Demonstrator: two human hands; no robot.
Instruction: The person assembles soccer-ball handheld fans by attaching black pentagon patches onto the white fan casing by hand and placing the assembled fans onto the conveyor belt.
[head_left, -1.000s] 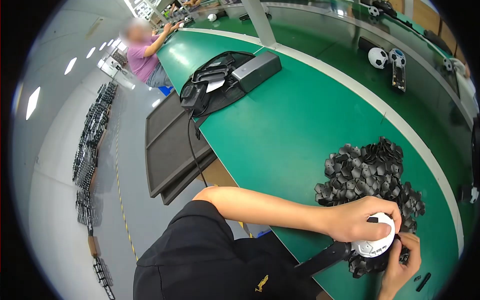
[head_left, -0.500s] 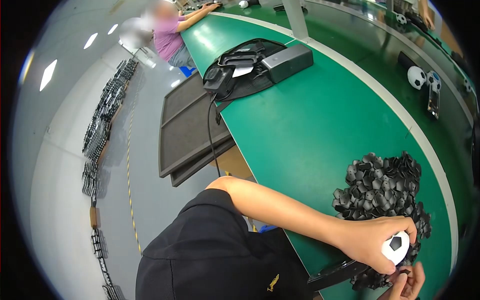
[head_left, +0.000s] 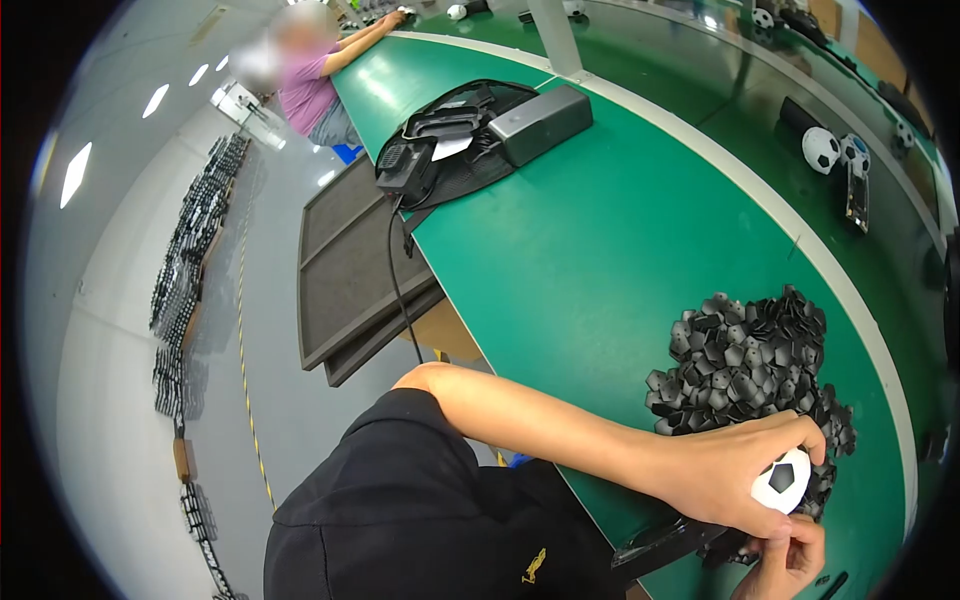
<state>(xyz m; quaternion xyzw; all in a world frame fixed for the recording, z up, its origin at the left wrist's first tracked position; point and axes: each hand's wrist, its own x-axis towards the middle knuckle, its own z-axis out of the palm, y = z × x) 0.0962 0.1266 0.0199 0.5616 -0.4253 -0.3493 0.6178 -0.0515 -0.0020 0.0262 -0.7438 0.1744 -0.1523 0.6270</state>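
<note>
A small white ball with black pentagon patches, like a miniature football (head_left: 783,481), is gripped in my left hand (head_left: 722,470), its fingers and thumb wrapped round the side. Just below it, my right hand (head_left: 790,562) has thumb and fingers pinched together against the ball's lower edge. Whatever lies between those fingertips is hidden. Under and beyond both hands spreads a heap of small black pentagon pieces (head_left: 745,350). A dark, glossy object (head_left: 660,545) lies beneath my left wrist, partly covered by it.
On the green table (head_left: 570,260) farther along sits a black mesh bag (head_left: 450,135) with devices and a grey box (head_left: 545,125). Dark trays (head_left: 350,260) stand beside the table edge. Across the divider lie more football-patterned balls (head_left: 821,150). A person in a purple top (head_left: 308,95) sits at the far end.
My right hand has moved up to the ball's lower edge, its fingers closing together; a small dark piece showed at them earlier. My left hand keeps its hold. The whole view has shifted slightly.
</note>
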